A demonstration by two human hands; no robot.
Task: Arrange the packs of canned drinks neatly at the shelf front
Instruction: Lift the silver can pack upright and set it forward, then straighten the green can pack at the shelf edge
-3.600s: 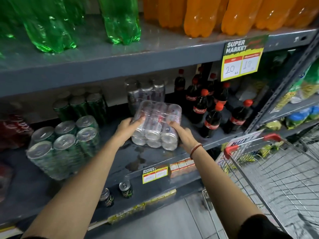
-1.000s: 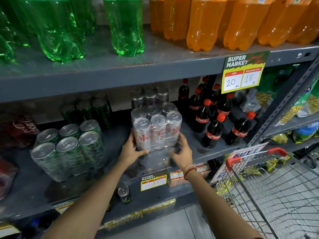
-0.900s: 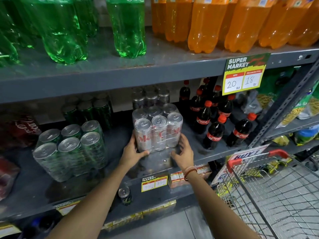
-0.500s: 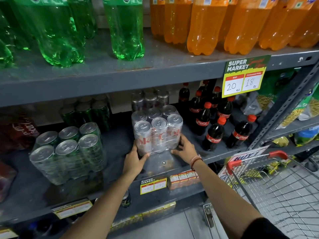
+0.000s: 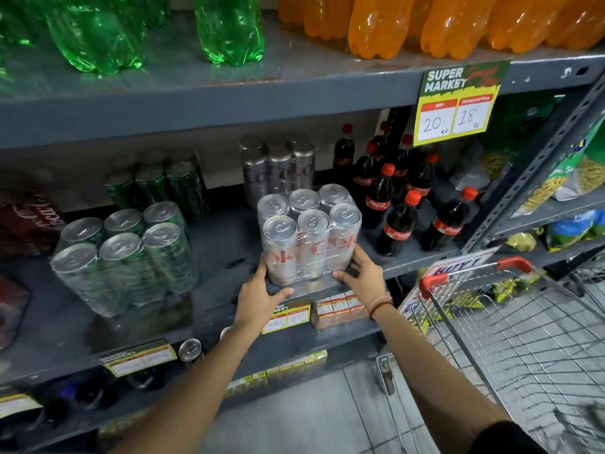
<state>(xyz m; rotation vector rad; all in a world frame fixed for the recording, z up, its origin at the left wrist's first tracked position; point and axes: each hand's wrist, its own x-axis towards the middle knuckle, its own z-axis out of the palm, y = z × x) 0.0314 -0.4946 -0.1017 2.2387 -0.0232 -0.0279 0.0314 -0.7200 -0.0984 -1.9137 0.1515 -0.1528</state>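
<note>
A shrink-wrapped pack of silver cans [image 5: 309,231] stands upright near the front edge of the grey middle shelf [image 5: 226,244]. My left hand [image 5: 262,294] holds its lower left corner and my right hand [image 5: 361,273] presses on its lower right side. A second silver pack [image 5: 278,168] stands behind it at the back. To the left, a pack of green cans [image 5: 126,257] sits tilted at the shelf front, with another green pack [image 5: 157,183] behind it.
Small cola bottles [image 5: 399,221] stand right of the silver pack. A red pack [image 5: 27,217] lies at the far left. Green and orange bottles [image 5: 376,24] fill the upper shelf. A wire shopping cart [image 5: 510,329] is at my right. Loose cans [image 5: 191,348] sit on the shelf below.
The silver pack went from lying tipped in my hands to standing upright on the shelf. Over the last second my hands slid down to its base and it settled near the front edge.
</note>
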